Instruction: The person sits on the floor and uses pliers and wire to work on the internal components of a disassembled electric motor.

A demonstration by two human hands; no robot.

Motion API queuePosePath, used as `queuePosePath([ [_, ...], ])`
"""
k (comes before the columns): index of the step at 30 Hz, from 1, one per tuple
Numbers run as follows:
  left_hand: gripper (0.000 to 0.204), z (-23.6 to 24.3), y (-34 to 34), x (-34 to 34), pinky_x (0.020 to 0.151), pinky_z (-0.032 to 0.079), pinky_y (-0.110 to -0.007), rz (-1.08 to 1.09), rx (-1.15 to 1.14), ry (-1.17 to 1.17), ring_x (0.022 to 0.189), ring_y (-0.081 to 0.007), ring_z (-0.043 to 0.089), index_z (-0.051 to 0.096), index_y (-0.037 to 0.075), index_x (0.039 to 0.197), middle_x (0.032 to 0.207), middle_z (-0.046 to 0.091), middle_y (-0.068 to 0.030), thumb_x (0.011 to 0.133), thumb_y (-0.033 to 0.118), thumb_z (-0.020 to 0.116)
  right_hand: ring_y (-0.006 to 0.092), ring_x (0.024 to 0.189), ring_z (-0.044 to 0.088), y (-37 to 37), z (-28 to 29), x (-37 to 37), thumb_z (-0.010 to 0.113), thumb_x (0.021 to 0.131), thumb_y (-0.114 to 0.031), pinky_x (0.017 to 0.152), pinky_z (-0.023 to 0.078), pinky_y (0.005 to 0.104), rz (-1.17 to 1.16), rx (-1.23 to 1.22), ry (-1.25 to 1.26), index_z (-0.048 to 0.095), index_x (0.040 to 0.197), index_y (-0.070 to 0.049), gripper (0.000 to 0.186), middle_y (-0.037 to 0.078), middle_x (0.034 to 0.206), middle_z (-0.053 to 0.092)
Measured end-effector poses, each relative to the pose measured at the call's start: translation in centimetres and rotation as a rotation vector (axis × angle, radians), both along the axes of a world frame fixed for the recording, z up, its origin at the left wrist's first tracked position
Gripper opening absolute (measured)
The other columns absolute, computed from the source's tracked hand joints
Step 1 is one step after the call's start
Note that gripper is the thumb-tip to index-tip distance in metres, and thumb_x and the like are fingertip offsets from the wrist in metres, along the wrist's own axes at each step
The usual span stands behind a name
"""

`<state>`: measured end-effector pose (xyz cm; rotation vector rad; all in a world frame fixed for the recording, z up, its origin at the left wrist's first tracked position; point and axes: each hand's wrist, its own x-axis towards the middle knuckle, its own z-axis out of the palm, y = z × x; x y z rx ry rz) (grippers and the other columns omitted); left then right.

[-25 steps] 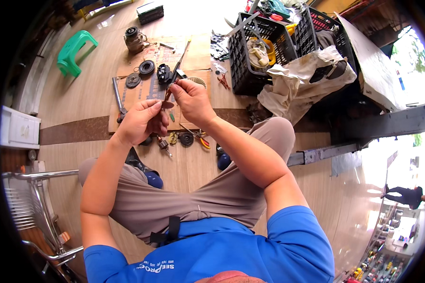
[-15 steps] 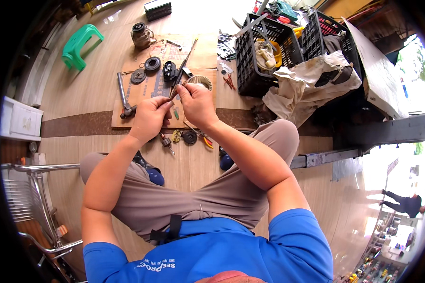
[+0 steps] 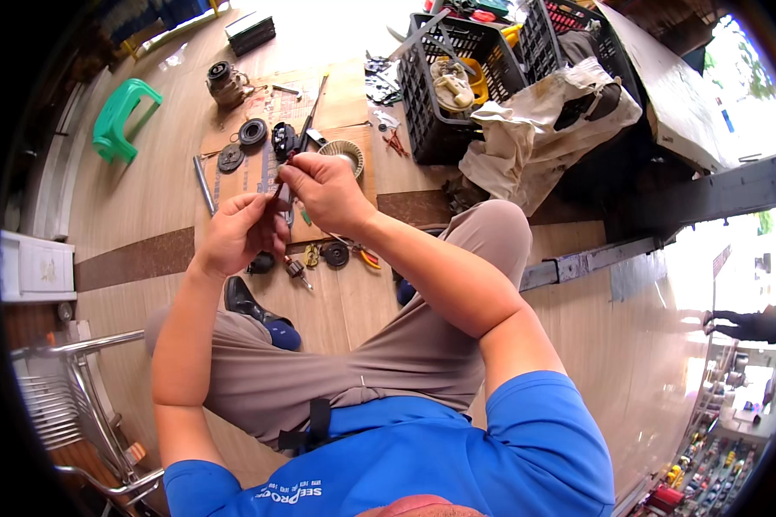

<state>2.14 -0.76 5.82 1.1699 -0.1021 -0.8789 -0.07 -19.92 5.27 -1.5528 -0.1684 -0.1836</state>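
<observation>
A flat cardboard sheet (image 3: 341, 99) serves as the landmark, probably laid to keep the parts off the floor. Right of it stands a black crate (image 3: 431, 142), its open top keeping loose items together; left of it, a green stool (image 3: 116, 116) leaves the sheet accessible. Above its near half, the right hand (image 3: 328, 196) and left hand (image 3: 237, 231) each pinch with thumb and fingers — presumably for fine control. On its right side lies a ribbed ring (image 3: 343, 153); off its near edge, pliers (image 3: 370, 259) sit within reach. Between the fingertips, above the sheet — a small dark piece (image 3: 278, 189), partly hidden.
</observation>
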Motion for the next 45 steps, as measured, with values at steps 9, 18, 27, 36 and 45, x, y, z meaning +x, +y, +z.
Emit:
queuePosePath([
  [9,0.015,-0.1,-1.6,-0.3,0.051,0.047,-0.024,0.05,0.287,-0.309,0.056,-0.0101,0.059,0.065,-0.002,0.097,0.073,0.063,-0.0029,0.097,0.01,0.056,0.011,0.059,0.05,-0.2,-1.2,0.1,0.061,0.094,-0.014,0.056,0.044,0.0319,-0.098,-0.037,0.02,0.061,0.079,0.005,0.024,0.013,0.064,0.059],
  [18,0.013,-0.2,-2.8,-1.8,0.068,0.05,-0.039,0.182,0.793,-1.408,0.079,-0.0393,0.063,0.065,-0.002,0.098,0.084,0.064,-0.0219,0.089,0.005,0.059,0.024,0.058,0.053,0.6,-2.9,0.3,0.058,0.095,-0.015,0.059,0.045,0.0376,-0.155,-0.12,0.072,0.061,0.086,0.005,0.023,0.023,0.07,0.059],
  [27,0.021,0.2,-0.9,-0.9,0.053,0.049,-0.023,-0.027,0.213,-0.094,0.058,-0.0107,0.061,0.063,-0.001,0.095,0.073,0.064,-0.0049,0.101,0.015,0.05,0.0051,0.063,0.047,0.2,-1.9,-0.4,0.052,0.101,-0.014,0.054,0.039,0.0234,0.07,0.141,0.226,0.062,0.09,0.0,0.021,-0.002,0.069,0.055],
  [36,0.016,-1.7,-1.6,-1.6,0.061,0.049,-0.038,0.136,0.739,-1.109,0.066,-0.0314,0.062,0.063,-0.003,0.089,0.074,0.062,-0.0196,0.094,0.011,0.056,0.0035,0.058,0.044,1.3,-3.5,-0.3,0.056,0.098,-0.017,0.051,0.037,0.0248,-0.118,-0.067,0.2,0.068,0.086,0.002,0.025,-0.002,0.062,0.055],
  [45,0.019,-1.6,-1.4,-1.5,0.06,0.051,-0.037,0.086,0.551,-0.92,0.067,-0.0274,0.065,0.062,0.0,0.091,0.075,0.066,-0.0143,0.097,0.016,0.053,0.0041,0.057,0.045,0.4,-2.1,-0.3,0.054,0.1,-0.016,0.05,0.037,0.0232,-0.009,0.088,0.306,0.066,0.087,0.0,0.024,-0.003,0.063,0.053],
])
